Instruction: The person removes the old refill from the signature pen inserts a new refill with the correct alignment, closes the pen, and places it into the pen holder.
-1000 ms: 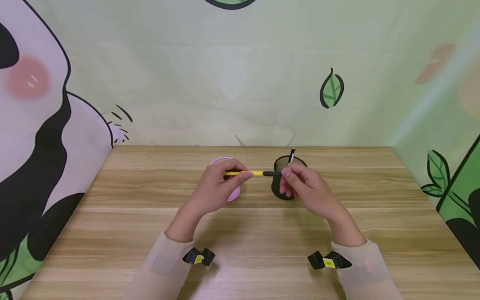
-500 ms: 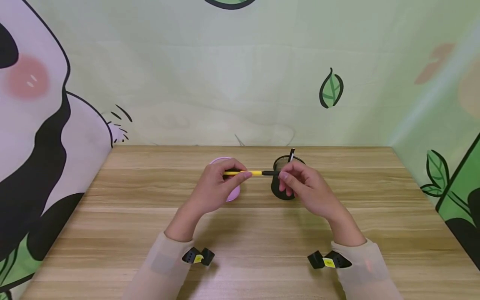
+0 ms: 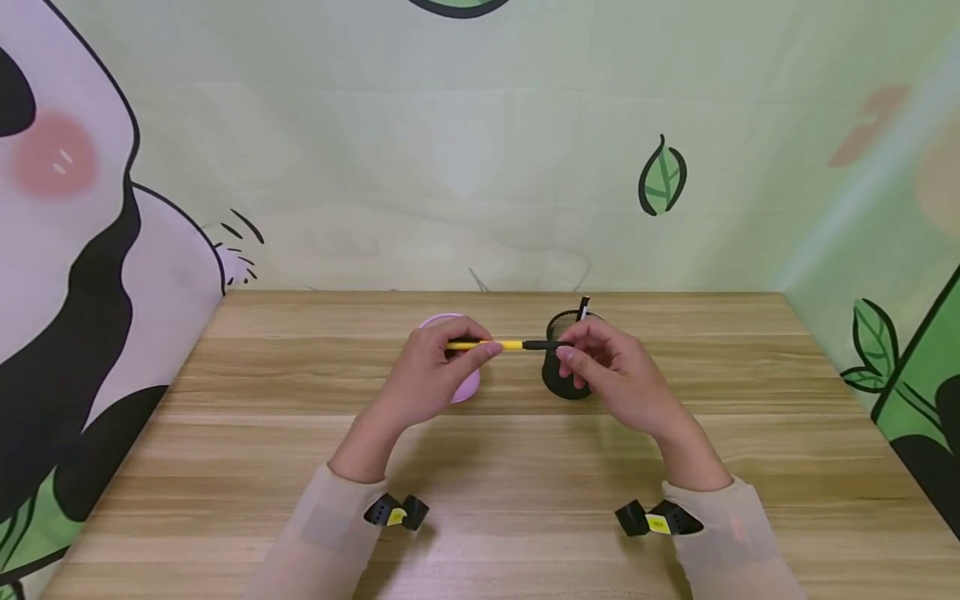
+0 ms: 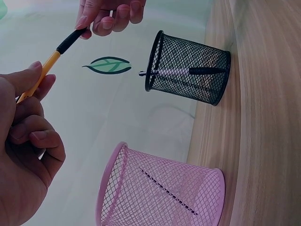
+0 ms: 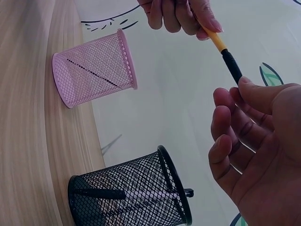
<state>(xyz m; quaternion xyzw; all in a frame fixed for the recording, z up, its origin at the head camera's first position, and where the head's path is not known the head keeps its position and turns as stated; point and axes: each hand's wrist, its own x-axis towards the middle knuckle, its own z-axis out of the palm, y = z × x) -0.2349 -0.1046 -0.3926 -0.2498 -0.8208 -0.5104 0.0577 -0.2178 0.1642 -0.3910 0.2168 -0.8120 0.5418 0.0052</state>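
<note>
A yellow pen with a black grip end [image 3: 512,345] lies level between the two hands, above the table. My left hand [image 3: 431,371] pinches its yellow barrel between thumb and fingers. At the black end, my right hand [image 3: 618,375] pinches the pen with thumb and index finger, its other fingers curled below, as the right wrist view shows. Behind the left hand stands a pink mesh pen holder [image 3: 467,388], partly hidden. Behind the right hand is a black mesh pen holder [image 3: 561,382] with a white and black pen [image 3: 583,308] sticking out above its rim.
Both holders stand upright on a wood-grain table [image 3: 495,500]. A printed cloth backdrop [image 3: 465,167] rises at the table's back edge and along both sides. A dark slanted line [image 4: 169,192] shows through the pink mesh in the left wrist view.
Both hands stay almost still, keeping hold of the yellow pen. The right fingertips shift very slightly at the black end, where a little more of it shows.
</note>
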